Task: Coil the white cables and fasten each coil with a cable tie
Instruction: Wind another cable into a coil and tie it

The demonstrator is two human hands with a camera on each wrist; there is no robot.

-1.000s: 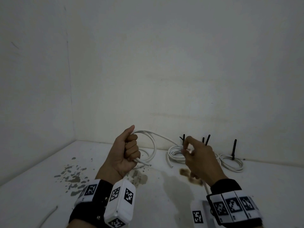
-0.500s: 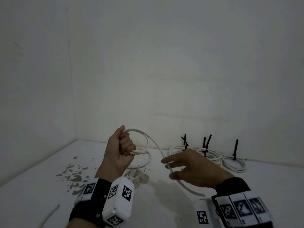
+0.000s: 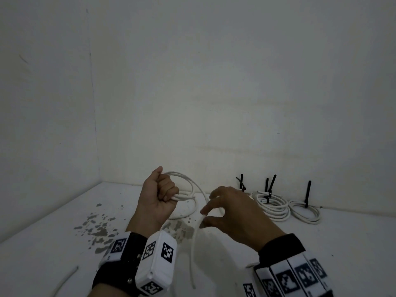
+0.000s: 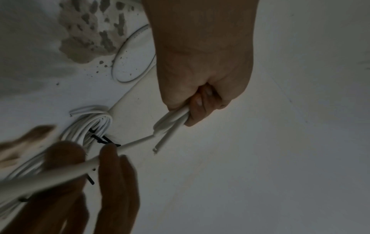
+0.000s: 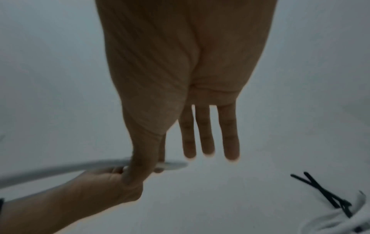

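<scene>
My left hand is raised as a fist and grips a small coil of white cable; the left wrist view shows the bundled loops in its fingers. From the coil the free run of cable drops toward the near edge. My right hand pinches that run between thumb and forefinger, the other three fingers held straight. Three finished coils with black cable ties lie by the back wall.
A white tabletop fills a white-walled corner, with grey chipped patches at the left. Another loose white cable end lies at the near left edge. A tied coil sits farthest right.
My right hand has come back from near the tied coils and closed thumb and forefinger on the hanging cable. The left hand still holds the coil, slightly shifted.
</scene>
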